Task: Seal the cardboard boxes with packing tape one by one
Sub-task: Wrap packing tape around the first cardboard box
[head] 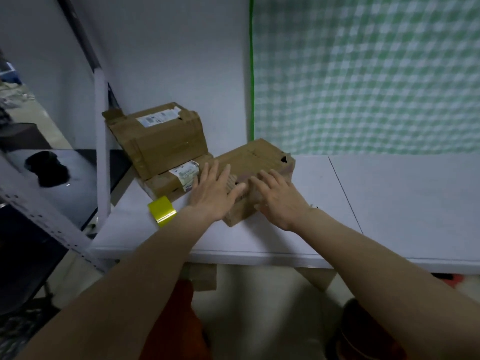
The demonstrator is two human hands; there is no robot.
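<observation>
A brown cardboard box point(255, 158) lies on the white table point(389, 203), angled toward the back right. My left hand point(214, 189) lies flat on its near left top with fingers spread. My right hand point(279, 194) presses flat on its near right top. A yellow roll of packing tape point(162, 210) stands on the table just left of my left wrist. Two more cardboard boxes are stacked at the back left: a flat one point(166, 184) with a white label below and a larger one point(158, 139) tilted on top.
A white shelf post point(101, 152) rises left of the stacked boxes, with a dark glossy surface point(65, 178) beyond it. A green checked cloth point(363, 74) hangs behind the table. More cardboard point(205, 278) sits under the table's front edge.
</observation>
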